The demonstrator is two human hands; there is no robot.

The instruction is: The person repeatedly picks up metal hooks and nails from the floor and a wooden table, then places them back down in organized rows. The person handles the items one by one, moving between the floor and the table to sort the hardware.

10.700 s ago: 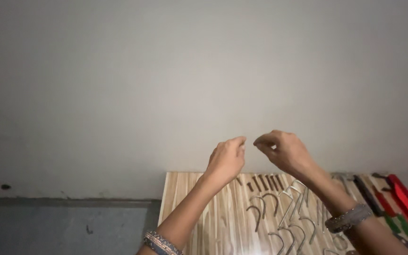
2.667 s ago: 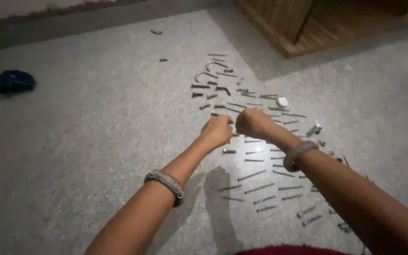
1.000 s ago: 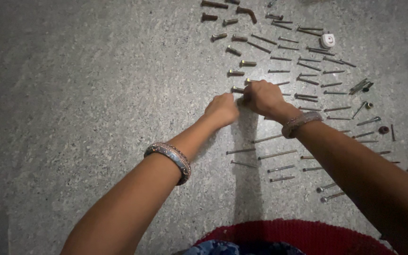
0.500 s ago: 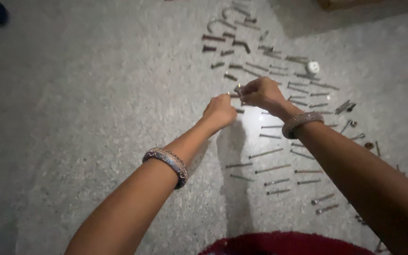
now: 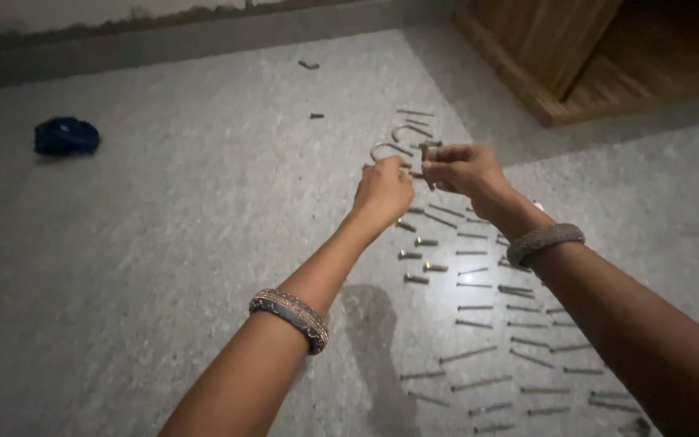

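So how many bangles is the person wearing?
2: one bangle on the left forearm, low in the middle of the view; the other bangle on the right wrist, further right and higher up.

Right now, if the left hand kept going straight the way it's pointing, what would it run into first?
Probably the curved hook lying on the floor just beyond the left hand, though depth is hard to judge.

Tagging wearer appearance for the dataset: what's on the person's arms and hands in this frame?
Both forearms are bare, with no sleeves and no gloves. The left hand has a wide band bracelet on its wrist, metallic with a darker centre strip and studded edges. The right hand has a pale, silvery, textured bangle on its wrist. Any rings are too small to tell.
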